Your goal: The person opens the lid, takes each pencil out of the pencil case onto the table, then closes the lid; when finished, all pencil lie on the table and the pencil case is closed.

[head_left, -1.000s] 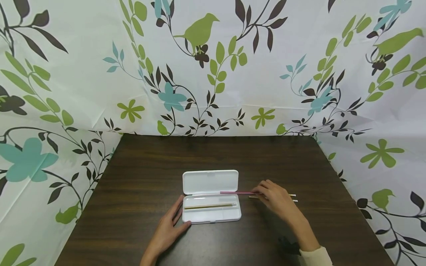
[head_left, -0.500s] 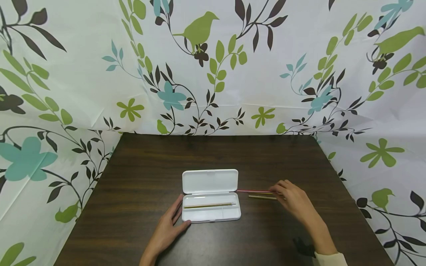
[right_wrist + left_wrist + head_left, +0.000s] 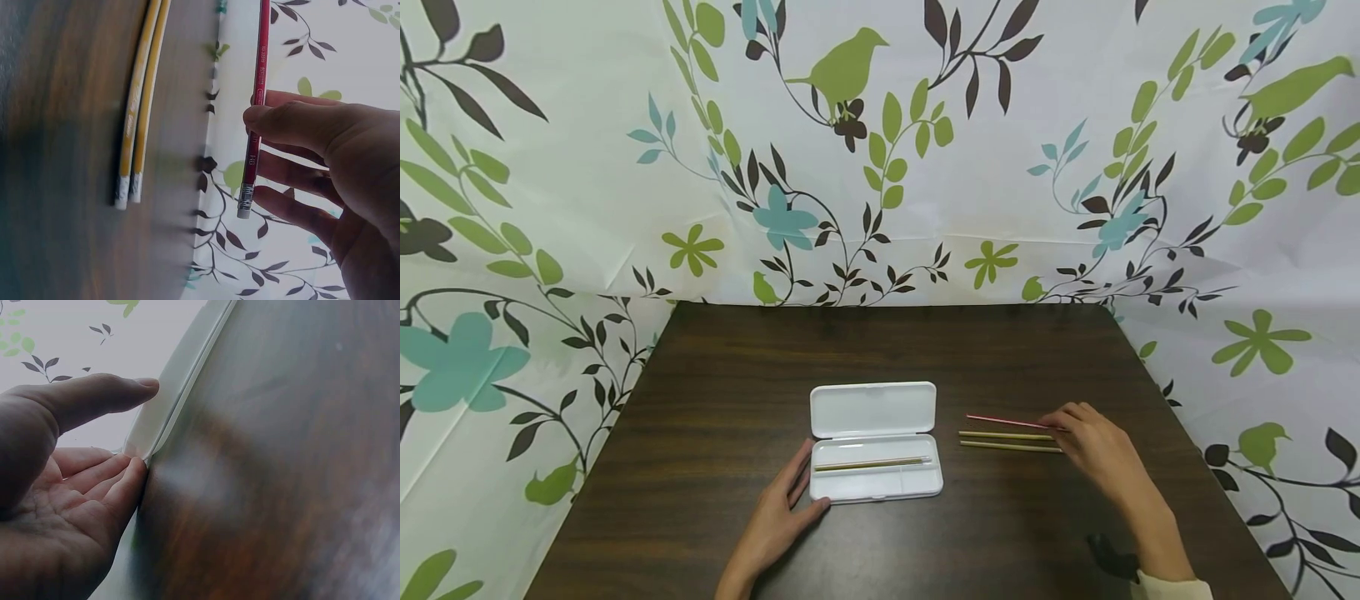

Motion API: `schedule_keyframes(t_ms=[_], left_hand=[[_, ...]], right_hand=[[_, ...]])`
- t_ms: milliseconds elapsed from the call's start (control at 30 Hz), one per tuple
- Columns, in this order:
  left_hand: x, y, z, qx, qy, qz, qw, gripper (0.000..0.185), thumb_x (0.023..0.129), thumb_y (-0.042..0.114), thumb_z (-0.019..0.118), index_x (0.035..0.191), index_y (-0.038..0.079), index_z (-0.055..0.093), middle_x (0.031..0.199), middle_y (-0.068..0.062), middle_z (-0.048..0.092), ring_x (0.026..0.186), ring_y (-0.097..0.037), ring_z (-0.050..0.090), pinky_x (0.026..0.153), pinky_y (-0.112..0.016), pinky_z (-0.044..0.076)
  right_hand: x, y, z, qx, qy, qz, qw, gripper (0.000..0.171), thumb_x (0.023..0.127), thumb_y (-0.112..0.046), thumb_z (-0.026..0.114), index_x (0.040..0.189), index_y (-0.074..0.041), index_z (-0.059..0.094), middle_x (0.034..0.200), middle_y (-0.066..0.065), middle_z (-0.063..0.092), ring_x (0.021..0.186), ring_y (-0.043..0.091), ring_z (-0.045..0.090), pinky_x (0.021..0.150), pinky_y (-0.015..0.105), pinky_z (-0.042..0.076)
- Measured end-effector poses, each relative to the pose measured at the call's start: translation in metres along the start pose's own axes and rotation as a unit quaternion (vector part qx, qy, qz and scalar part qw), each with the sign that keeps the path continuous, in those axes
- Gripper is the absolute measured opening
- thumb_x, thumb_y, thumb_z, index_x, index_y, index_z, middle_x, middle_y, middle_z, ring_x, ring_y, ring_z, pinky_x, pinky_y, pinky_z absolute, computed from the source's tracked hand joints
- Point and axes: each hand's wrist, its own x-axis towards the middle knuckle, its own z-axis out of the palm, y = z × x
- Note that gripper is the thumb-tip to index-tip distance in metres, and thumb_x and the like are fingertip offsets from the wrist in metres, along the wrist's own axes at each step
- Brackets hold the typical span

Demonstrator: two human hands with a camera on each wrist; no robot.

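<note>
Centrally on the dark wooden table [image 3: 715,375] lies the open white pencil case [image 3: 876,442], and everything else can be placed from it. Its lid is folded back on the far side, and one yellow pencil in the tray [image 3: 872,464] lies along the case's long axis. The left hand [image 3: 778,521] rests at the case's near left corner, fingers relaxed and straight, thumb and fingertips touching its edge. To the right of the case, well apart from it, the right hand [image 3: 1097,450] pinches a red pencil [image 3: 1011,422] between thumb and fingers near its eraser end. That pencil is lifted off the table; its long axis runs roughly parallel to the case, tip pointing back toward it. Just on the near side of it, two yellow pencils [image 3: 1009,441] lie flat, side by side and touching, also parallel to the case. The right hand is clearly the nearer one to all three.
</note>
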Motion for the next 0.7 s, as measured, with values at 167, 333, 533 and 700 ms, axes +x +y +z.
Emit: schedule_keyframes(t_ms=[167, 333, 533, 700], left_hand=[[0.0, 0.0, 0.0, 0.0, 0.002, -0.009, 1.0, 0.09, 0.075, 0.0, 0.08, 0.151, 0.011, 0.032, 0.156, -0.011, 0.033, 0.141, -0.023, 0.035, 0.11, -0.028, 0.042], [0.0, 0.0, 0.0, -0.003, 0.0, -0.01, 0.9999, 0.091, 0.075, 0.001, 0.08, 0.151, 0.012, 0.031, 0.157, -0.01, 0.032, 0.142, -0.022, 0.034, 0.111, -0.028, 0.041], [0.0, -0.001, 0.0, -0.003, -0.001, -0.004, 1.0, 0.09, 0.076, 0.0, 0.079, 0.151, 0.012, 0.031, 0.157, -0.011, 0.032, 0.142, -0.023, 0.033, 0.111, -0.029, 0.04], [-0.001, 0.001, 0.0, 0.003, 0.001, -0.02, 0.9998, 0.09, 0.076, 0.002, 0.079, 0.151, 0.013, 0.031, 0.157, -0.01, 0.032, 0.143, -0.022, 0.033, 0.111, -0.028, 0.041]], right_hand=[[-0.002, 0.004, -0.003, 0.003, -0.005, 0.002, 1.0, 0.025, 0.074, -0.009, 0.081, 0.092, -0.023, 0.073, 0.088, -0.012, 0.065, 0.075, 0.005, 0.052, 0.051, 0.025, 0.047], [-0.005, 0.004, 0.001, 0.009, -0.015, 0.004, 1.0, 0.024, 0.074, -0.01, 0.081, 0.092, -0.024, 0.073, 0.088, -0.012, 0.065, 0.075, 0.005, 0.052, 0.051, 0.024, 0.047], [-0.008, 0.002, 0.01, 0.005, -0.022, 0.0, 1.0, 0.025, 0.072, -0.008, 0.082, 0.09, -0.023, 0.073, 0.087, -0.011, 0.065, 0.076, 0.006, 0.055, 0.053, 0.028, 0.051], [-0.014, -0.001, 0.02, 0.003, -0.028, -0.01, 1.0, 0.027, 0.068, -0.008, 0.084, 0.088, -0.022, 0.073, 0.086, -0.012, 0.064, 0.076, 0.007, 0.057, 0.055, 0.027, 0.054]])
